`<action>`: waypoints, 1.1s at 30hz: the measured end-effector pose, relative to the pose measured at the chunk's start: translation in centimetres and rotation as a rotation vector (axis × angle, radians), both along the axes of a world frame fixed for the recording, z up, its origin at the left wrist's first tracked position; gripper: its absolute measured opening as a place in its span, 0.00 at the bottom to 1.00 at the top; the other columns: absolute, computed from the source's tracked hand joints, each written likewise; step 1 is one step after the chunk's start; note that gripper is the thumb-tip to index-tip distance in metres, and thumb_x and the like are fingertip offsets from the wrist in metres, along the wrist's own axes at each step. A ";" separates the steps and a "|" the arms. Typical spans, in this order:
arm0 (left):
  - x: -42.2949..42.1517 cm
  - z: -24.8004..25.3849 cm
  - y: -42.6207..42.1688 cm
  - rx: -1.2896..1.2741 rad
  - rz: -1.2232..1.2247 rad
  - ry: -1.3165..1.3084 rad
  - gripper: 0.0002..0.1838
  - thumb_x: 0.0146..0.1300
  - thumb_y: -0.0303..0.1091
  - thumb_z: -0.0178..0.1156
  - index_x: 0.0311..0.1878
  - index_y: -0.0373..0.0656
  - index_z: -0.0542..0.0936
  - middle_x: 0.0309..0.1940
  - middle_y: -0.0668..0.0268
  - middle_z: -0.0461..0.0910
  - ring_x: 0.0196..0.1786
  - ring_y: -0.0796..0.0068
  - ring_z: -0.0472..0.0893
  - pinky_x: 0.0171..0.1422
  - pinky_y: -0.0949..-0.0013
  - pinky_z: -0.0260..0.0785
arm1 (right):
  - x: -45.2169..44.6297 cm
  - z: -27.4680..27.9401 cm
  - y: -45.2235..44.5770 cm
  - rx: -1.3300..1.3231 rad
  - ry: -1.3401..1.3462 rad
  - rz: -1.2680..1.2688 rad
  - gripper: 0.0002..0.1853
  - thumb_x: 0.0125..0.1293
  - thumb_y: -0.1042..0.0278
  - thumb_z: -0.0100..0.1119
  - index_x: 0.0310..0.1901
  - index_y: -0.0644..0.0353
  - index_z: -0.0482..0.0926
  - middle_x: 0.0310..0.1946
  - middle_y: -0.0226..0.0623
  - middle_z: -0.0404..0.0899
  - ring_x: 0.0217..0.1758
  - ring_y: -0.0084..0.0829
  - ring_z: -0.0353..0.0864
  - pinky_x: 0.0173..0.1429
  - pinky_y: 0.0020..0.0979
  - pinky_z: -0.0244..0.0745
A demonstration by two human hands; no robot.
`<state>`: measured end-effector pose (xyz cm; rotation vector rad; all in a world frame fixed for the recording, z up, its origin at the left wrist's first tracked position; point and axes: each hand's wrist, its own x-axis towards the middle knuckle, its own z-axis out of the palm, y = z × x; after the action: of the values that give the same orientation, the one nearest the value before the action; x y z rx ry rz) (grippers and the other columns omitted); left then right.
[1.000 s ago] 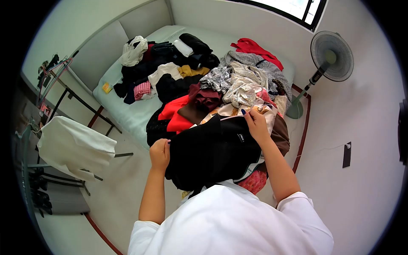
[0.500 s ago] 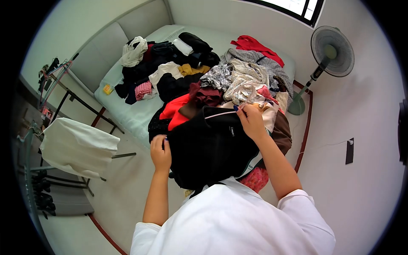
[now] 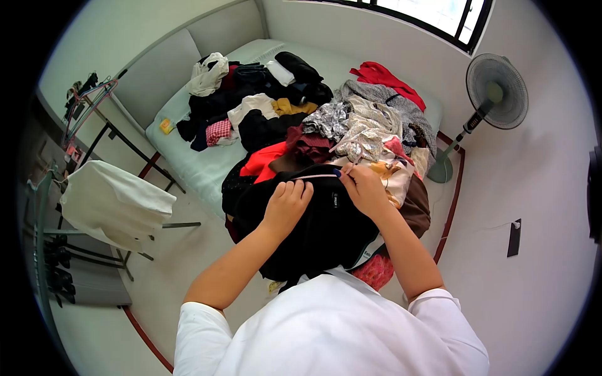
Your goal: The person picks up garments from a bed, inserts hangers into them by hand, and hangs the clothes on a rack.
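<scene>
A black garment [image 3: 320, 232] with a small white label hangs in front of me, over the near edge of the clothes pile. A pale pinkish hanger [image 3: 321, 176] shows along its top edge, partly hidden by the cloth. My right hand [image 3: 360, 186] pinches the hanger and the garment's top edge near the hook. My left hand [image 3: 288, 203] is closed on the garment's top edge, just left of the visible part of the hanger. Beyond both hands lie a maroon garment [image 3: 308, 145] and a patterned cream garment [image 3: 367, 131].
A bed [image 3: 188, 164] bears a large heap of mixed clothes. To the left, a white cloth [image 3: 116, 203] hangs by a metal rack, with several hangers [image 3: 94, 103] above. A standing fan [image 3: 495, 93] is at the right, by the wall.
My left hand has moved from the garment's left side up and right to its top edge, near my right hand. The view has shifted slightly.
</scene>
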<state>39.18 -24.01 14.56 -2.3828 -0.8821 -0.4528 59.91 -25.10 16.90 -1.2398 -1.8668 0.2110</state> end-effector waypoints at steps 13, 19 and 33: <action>-0.5 5.2 -1.2 -0.912 -0.492 -0.382 0.06 0.47 0.26 0.57 0.30 0.42 0.71 0.28 0.65 0.74 0.39 0.66 0.74 0.50 0.65 0.59 | -0.4 -0.3 0.3 -0.124 -0.015 -0.069 0.09 0.63 0.62 0.51 0.31 0.59 0.73 0.19 0.40 0.76 0.24 0.44 0.77 0.28 0.40 0.68; 1.0 4.1 -1.5 -0.743 -0.491 -0.363 0.09 0.47 0.30 0.62 0.29 0.43 0.71 0.22 0.67 0.74 0.32 0.66 0.76 0.52 0.62 0.60 | -0.9 0.4 0.9 -0.168 -0.153 0.003 0.10 0.64 0.60 0.49 0.33 0.58 0.72 0.19 0.40 0.76 0.24 0.45 0.76 0.28 0.41 0.69; -7.2 -0.1 5.2 -0.947 -0.078 -0.693 0.12 0.58 0.31 0.55 0.42 0.36 0.77 0.39 0.55 0.79 0.43 0.58 0.78 0.50 0.66 0.67 | 1.5 1.6 0.7 -0.140 -0.076 0.080 0.14 0.64 0.60 0.49 0.32 0.64 0.72 0.21 0.48 0.74 0.29 0.50 0.75 0.34 0.45 0.67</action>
<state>31.94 -18.77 14.46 -3.1626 -1.5687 -1.1350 61.40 -24.39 18.50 -1.2834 -1.9974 0.3474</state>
